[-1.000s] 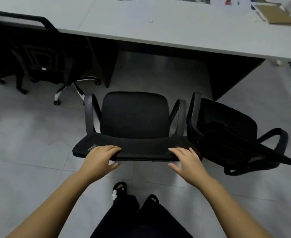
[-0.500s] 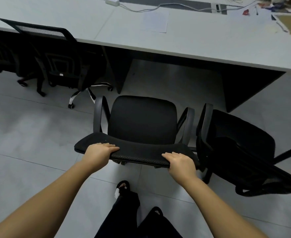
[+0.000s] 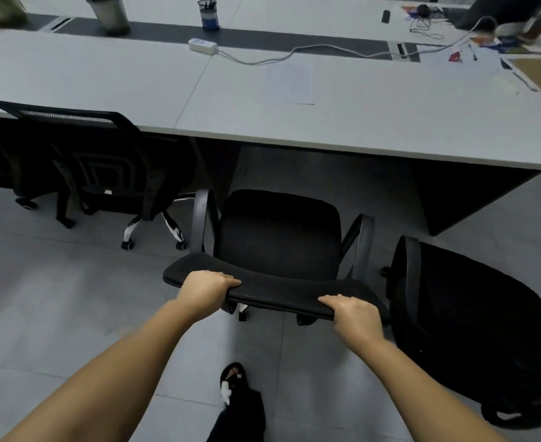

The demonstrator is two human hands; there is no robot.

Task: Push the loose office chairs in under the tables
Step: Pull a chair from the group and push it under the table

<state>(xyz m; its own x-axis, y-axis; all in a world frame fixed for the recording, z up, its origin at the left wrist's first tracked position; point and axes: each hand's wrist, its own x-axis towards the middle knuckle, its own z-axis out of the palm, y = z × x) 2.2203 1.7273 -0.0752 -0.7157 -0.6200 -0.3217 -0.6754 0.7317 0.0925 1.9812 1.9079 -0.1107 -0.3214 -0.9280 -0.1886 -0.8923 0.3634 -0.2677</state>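
Since a second ago the chair [image 3: 278, 237] in hand has rolled closer to the surface [image 3: 374, 122], and more of the surface top has come into view; the seat front now stands just short of the near edge, not yet beneath it. The left hand [image 3: 203, 290] and right hand [image 3: 357, 317] both sit on the top rail of the backrest, fingers [image 3: 224, 277] curled over and clamped on it, where a second ago the right hand lay looser. In my judgement the push is about half done and the opening under the surface lies straight ahead. To the left, a second chair [image 3: 103, 173] is already tucked under the near edge, its wheeled base close beside the left armrest of the one being pushed. To the right, a third chair [image 3: 463, 311] stands loose on the floor [image 3: 55, 298], just beside the right armrest; whether they touch cannot be told. A dark support panel [image 3: 467, 199] under the surface bounds the opening on the right. Paper [image 3: 290, 81], a power strip [image 3: 203, 46] and a pen cup [image 3: 210, 15] lie on top, clear of the work.
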